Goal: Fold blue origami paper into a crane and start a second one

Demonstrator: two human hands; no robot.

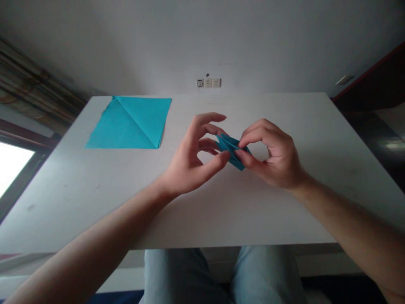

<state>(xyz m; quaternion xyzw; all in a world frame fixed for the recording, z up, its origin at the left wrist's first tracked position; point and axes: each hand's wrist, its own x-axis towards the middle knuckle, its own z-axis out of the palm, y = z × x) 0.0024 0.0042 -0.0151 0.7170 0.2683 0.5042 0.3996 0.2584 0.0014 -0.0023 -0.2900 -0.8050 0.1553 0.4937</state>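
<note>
A small folded piece of blue paper (232,152), with several layered flaps, is held between both hands above the table. My left hand (199,156) has its thumb and fingers around the left side of the paper, the index finger raised away from it. My right hand (274,154) pinches the paper's right side between thumb and index finger. Parts of the folds are hidden behind the fingers.
A larger blue paper sheet (133,124) with a diagonal crease lies at the back left of the white table (202,219). Wall sockets (208,82) sit behind the table, and a curtain (34,84) hangs at the left.
</note>
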